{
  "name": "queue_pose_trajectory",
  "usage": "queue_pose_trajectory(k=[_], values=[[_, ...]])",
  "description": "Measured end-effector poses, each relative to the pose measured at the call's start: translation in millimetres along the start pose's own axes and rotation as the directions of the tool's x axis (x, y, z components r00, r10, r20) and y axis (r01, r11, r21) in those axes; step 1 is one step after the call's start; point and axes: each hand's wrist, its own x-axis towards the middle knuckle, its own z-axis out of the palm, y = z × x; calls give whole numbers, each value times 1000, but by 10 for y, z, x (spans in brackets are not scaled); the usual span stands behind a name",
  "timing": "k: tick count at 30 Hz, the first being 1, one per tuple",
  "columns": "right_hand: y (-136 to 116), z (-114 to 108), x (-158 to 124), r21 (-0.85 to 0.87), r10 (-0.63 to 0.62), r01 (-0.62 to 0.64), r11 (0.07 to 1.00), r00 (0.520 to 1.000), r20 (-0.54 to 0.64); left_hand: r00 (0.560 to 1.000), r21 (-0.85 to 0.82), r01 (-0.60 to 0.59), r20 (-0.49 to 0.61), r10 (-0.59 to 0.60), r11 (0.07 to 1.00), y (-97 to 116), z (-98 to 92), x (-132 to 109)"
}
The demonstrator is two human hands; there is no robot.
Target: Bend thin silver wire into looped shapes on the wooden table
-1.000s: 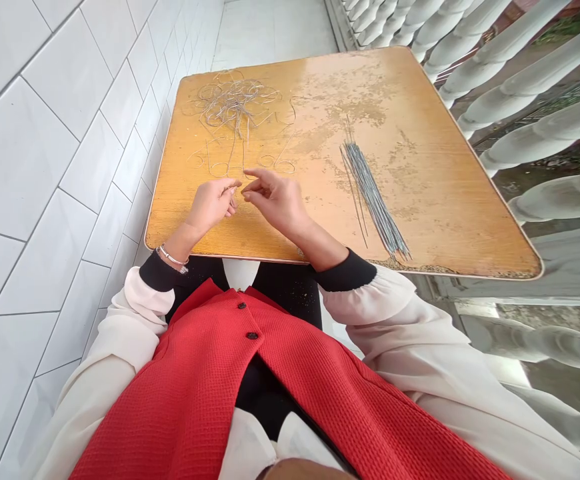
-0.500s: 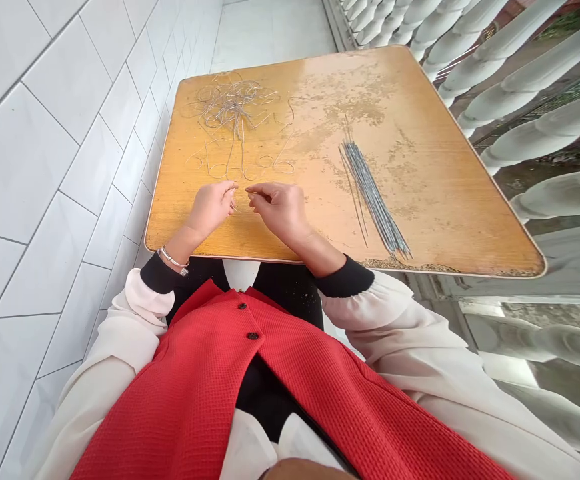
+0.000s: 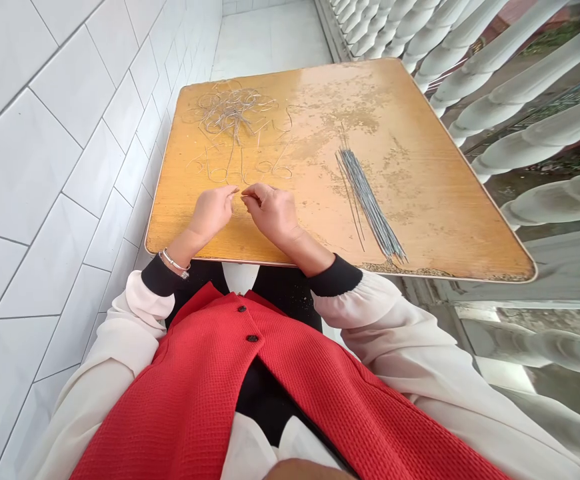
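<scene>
My left hand [image 3: 211, 212] and my right hand [image 3: 271, 212] rest close together on the near left part of a worn wooden table [image 3: 420, 200]. Their fingertips meet in a pinch on a thin piece of wire [image 3: 241, 196], mostly hidden by the fingers. Just beyond the hands lies a row of bent wire loops [image 3: 243, 170]. Farther back sits a tangled pile of bent wires [image 3: 230, 107]. A bundle of straight grey wires [image 3: 369, 200] lies to the right of my right hand.
A white tiled wall [image 3: 60, 167] runs along the table's left edge. White balusters [image 3: 520, 100] line the right side. Tiled floor shows beyond the table's far edge. My red vest and cream sleeves fill the foreground.
My right hand's fingers have curled in and closed toward the left hand's fingertips; both hands have drawn slightly nearer to me on the table.
</scene>
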Motion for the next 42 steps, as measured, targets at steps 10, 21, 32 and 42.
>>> queue_pose_trajectory(k=[10,21,32,42], values=[[-1,-58,114,204,94,-92,975,996,-3,955,-627,289,136,-263,724,81,-92,-104],[-79,-90,145,2,-77,77,997,996,47,944,-742,289,116,-308,605,103,-36,-144],[-23,-161,105,484,149,-177,857,984,96,945,-768,267,89,-315,582,-7,-23,-109],[-21,-17,16,525,233,-238,817,969,77,948,-819,258,111,-299,512,-38,21,-140]])
